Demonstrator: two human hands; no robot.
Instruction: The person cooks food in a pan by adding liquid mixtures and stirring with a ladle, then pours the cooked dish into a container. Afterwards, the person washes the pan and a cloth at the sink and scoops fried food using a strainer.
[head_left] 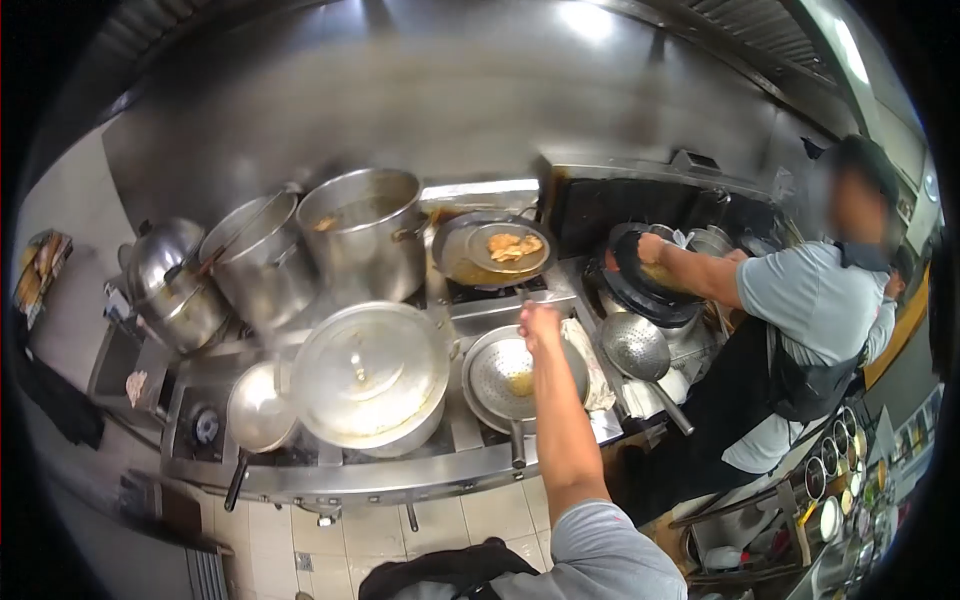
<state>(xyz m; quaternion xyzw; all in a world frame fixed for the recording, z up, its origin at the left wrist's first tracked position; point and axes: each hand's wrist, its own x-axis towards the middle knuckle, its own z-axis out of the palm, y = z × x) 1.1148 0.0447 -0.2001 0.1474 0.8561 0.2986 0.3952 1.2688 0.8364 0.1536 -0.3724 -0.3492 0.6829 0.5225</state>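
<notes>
One clump of fried-looking food (512, 246), golden with orange-brown patches and uneven, ragged edges, sits on a round skimmer (480, 255) just above the centre of the frame. The skimmer is over a wide pan (453, 238) with yellowish-brown oil (470, 272) showing along its lower edge. The right hand (540, 326) is clamped on the skimmer's handle, just below the pan; the left hand is out of view, so its state cannot be told. Below the right hand, near the forearm, a perforated strainer (500, 365) rests over a bowl, with a small yellow patch inside. A broad lidded pot (335, 350) stands left of centre; a co-worker (810, 290) leans over another pan at right.
</notes>
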